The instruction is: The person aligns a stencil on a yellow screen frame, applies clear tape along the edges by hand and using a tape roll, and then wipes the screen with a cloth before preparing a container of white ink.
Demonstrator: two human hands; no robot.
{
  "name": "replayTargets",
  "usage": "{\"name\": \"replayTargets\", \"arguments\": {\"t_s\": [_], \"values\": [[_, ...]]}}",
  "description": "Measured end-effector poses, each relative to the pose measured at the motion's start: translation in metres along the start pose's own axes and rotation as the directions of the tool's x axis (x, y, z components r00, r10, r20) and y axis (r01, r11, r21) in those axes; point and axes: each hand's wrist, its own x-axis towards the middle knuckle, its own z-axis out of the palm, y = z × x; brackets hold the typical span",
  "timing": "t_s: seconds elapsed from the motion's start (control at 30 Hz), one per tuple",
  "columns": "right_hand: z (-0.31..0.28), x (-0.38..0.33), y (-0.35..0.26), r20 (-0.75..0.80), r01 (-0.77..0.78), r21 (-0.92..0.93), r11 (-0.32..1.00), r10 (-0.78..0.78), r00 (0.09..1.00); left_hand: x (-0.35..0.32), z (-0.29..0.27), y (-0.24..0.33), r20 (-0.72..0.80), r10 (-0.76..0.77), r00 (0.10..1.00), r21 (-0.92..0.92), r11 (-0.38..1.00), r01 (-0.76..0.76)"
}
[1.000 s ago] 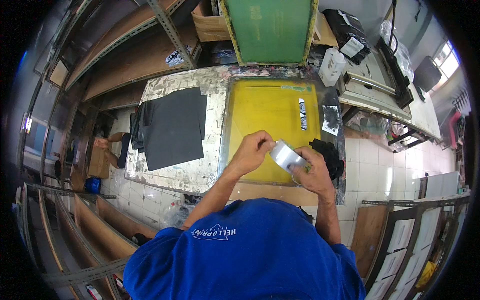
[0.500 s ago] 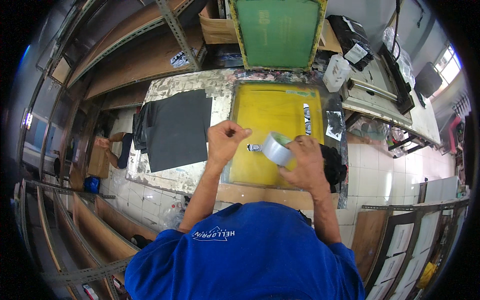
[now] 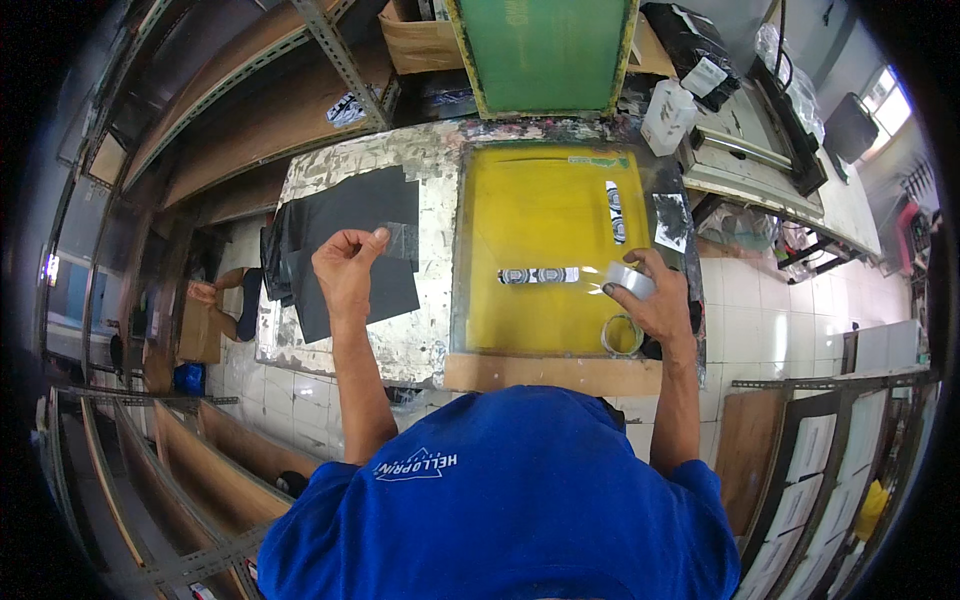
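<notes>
My left hand (image 3: 347,272) is raised over the black sheets (image 3: 340,220), its thumb and finger pinched on the end of a strip of clear tape (image 3: 402,241). In my right hand (image 3: 660,300), above the right side of a yellow screen-printing frame (image 3: 520,215), is a silvery tape roll (image 3: 632,281), partly covered by the fingers. Thin glints beside the roll look like stretched tape. Two black-and-white printed strips, one crosswise (image 3: 538,275) and one lengthwise (image 3: 615,212), show on the yellow mesh. Below my right hand lies a ring-shaped thing (image 3: 622,335), perhaps another tape roll.
A green screen frame (image 3: 545,60) stands upright behind the worktable (image 3: 430,160). At the back right are a white bottle (image 3: 667,117) and a black package (image 3: 690,50). Metal shelving (image 3: 270,100) rises at left, where another person's arm (image 3: 236,303) shows.
My left hand has moved left, off the yellow frame and over the black sheets, drawing tape out. My right hand has shifted slightly right with the roll. More of the crosswise strip shows.
</notes>
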Motion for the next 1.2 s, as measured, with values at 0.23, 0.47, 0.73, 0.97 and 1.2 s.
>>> {"name": "replayTargets", "arguments": {"t_s": [0.23,0.47,0.73,0.97,1.2], "values": [[-0.002,0.003,-0.037,-0.220,0.216,0.095,0.972,-0.191,0.957,-0.005,-0.035,0.028,-0.112,0.210,0.971,-0.054,0.975,-0.217],[-0.076,-0.012,-0.150,-0.415,0.609,-0.057,0.791,-0.574,0.706,-0.010,-0.127,0.101,-0.306,0.639,0.706,0.008,0.743,-0.669],[-0.132,-0.041,-0.218,-0.134,0.872,-0.094,0.480,-0.874,0.467,-0.004,-0.224,0.140,-0.331,0.722,0.608,-0.612,0.327,-0.721],[-0.120,-0.049,-0.233,-0.137,0.828,-0.210,0.520,-0.854,0.502,0.011,-0.232,0.130,-0.348,0.721,0.599,-0.600,0.319,-0.733],[-0.072,-0.050,-0.181,-0.502,0.693,-0.355,0.628,-0.753,0.425,0.027,-0.233,0.116,-0.235,0.691,0.683,-0.751,0.317,-0.579]]}}
